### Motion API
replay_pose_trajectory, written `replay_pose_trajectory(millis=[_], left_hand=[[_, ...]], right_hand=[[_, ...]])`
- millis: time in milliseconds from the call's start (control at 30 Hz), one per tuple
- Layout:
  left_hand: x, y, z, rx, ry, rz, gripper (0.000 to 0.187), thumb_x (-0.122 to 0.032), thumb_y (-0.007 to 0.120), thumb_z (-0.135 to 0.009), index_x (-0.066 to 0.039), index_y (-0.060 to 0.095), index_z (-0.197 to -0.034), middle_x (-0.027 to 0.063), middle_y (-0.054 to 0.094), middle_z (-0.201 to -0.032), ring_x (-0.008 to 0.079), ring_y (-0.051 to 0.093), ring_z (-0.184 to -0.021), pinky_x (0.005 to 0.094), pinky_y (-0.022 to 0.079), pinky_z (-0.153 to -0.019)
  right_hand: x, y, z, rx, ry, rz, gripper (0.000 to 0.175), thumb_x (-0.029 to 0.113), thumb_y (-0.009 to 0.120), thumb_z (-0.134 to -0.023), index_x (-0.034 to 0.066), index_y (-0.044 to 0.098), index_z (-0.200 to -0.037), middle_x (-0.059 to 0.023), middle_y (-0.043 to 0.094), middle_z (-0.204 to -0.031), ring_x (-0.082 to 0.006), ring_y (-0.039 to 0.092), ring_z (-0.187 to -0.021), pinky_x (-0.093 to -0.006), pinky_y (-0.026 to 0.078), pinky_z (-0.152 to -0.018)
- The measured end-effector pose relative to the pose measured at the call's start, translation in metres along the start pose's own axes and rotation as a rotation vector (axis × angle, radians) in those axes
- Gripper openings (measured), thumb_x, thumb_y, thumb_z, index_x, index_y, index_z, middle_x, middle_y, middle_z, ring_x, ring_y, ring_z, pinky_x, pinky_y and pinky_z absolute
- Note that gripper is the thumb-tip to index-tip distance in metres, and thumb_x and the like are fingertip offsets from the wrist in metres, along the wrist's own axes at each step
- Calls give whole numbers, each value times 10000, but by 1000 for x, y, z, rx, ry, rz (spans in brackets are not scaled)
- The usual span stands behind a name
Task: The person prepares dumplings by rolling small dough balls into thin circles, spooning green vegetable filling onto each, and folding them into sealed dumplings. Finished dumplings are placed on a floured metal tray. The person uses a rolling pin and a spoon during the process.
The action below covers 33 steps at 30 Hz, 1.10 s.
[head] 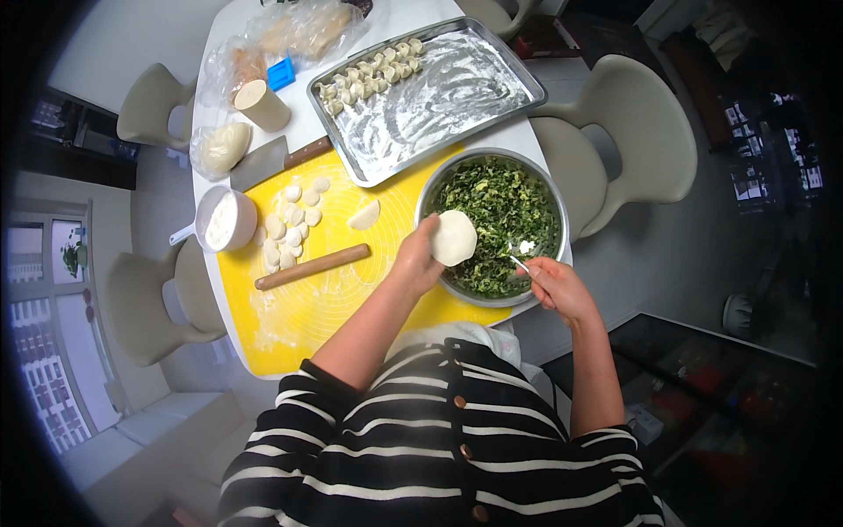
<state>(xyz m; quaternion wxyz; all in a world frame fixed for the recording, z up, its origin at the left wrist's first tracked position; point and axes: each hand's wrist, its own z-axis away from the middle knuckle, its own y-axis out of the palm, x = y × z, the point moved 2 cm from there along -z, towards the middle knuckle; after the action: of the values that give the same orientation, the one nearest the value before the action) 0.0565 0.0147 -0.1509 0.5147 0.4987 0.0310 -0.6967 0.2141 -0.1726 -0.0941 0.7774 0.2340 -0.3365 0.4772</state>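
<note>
A round dough wrapper (454,238) lies across the fingers of my left hand (419,255), over the left rim of a steel bowl (562,227). Chopped green filling (497,191) covers much of the bowl's inside. My right hand (557,290) grips the handle of a metal spoon (518,263) at the bowl's lower right, its tip in the filling. To the left on a yellow silicone mat (316,329) are a wooden rolling pin (313,267), several small dough pieces (290,224) and a rolled wrapper (364,215).
A floured metal tray (435,99) holds rows of dumplings (369,74). A cleaver (260,163) lies beside a bagged dough ball (224,148). A handled cup of flour (225,221) stands at the table's left edge, with a paper-like cylinder (263,107) farther back. Chairs (632,145) surround the table.
</note>
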Motion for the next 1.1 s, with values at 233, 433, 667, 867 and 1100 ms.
replay_pose_trajectory(millis=[233,433,667,867,1100], left_hand=[[-15,59,12,-127,-312,-17,324,-246,433,-974,16,498,-1154,140,620,-1040,256,644,-937,399,558,-812],[15,53,0,74,1,86,343,-272,395,-1004,14,490,-1167,141,600,-1086,257,629,-976,407,554,-841],[28,60,0,40,65,299,357,-305,367,-1026,0,497,-1160,133,593,-1093,254,612,-1000,402,536,-880],[28,40,-13,135,147,264,389,-307,360,-1027,12,478,-1216,148,583,-1164,275,594,-1053,431,505,-930],[-36,46,16,173,193,43,499,-427,308,-1020,-23,495,-1244,130,600,-1191,264,610,-1077,438,528,-904]], right_hand=[[-4,4,-1,-85,-161,89,239,181,490,-981,-3,608,-1079,47,475,-609,-25,395,-506,-180,309,-466],[-11,22,0,-486,-555,538,279,117,500,-961,28,592,-1210,-49,599,-780,-164,566,-692,-297,477,-676],[-37,50,4,-661,-632,1038,630,-34,550,-809,178,467,-1397,-110,459,-825,-322,559,-713,-409,479,-635],[-46,51,8,-614,-613,1086,645,-63,524,-800,139,450,-1409,-118,470,-835,-311,563,-736,-388,482,-655],[-11,51,24,-378,-599,524,445,47,433,-951,37,434,-1395,-25,452,-758,-142,457,-646,-277,408,-594]])
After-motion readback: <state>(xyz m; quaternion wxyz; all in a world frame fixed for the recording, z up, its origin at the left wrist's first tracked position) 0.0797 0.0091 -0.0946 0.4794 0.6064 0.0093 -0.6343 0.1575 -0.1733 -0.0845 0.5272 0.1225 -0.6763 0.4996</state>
